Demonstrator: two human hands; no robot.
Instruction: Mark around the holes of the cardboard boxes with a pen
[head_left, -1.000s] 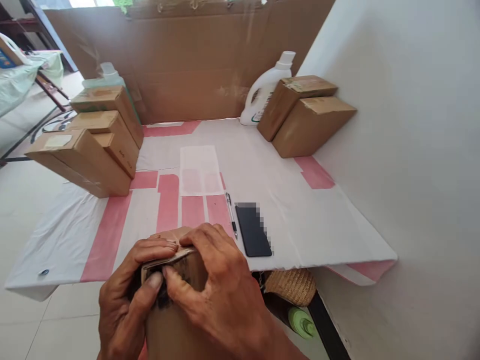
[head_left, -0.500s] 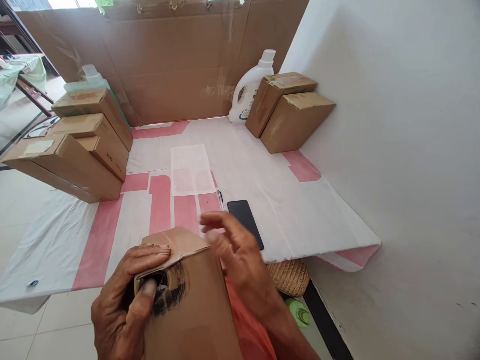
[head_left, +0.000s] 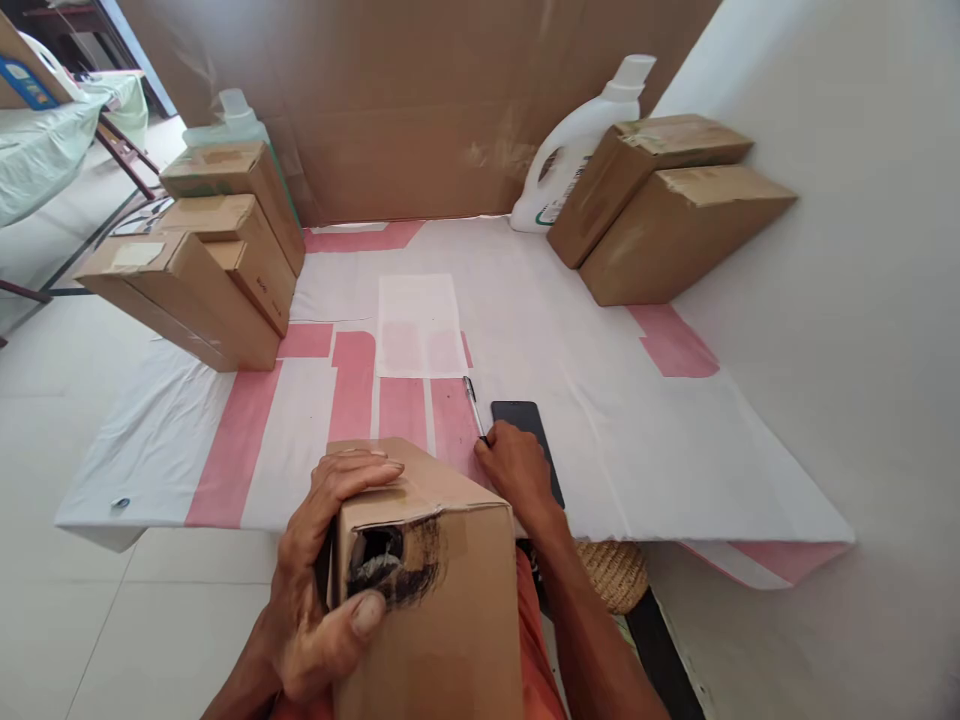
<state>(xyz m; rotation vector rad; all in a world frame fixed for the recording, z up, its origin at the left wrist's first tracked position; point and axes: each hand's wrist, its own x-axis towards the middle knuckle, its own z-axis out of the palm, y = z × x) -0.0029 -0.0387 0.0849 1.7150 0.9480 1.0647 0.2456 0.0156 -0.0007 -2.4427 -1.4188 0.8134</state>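
White-and-pink tabletop [head_left: 600, 420]: right hand [head_left: 514, 470] now off box [head_left: 427, 560], at pen [head_left: 474, 405].

Two bare hands and forearms are seen at the bottom of the frame: the left hand [head_left: 322, 590] at lower left, the right hand [head_left: 514, 470] near lower centre. No sleeves, rings or watch are shown. An orange garment [head_left: 536, 650] is glimpsed between the forearms.
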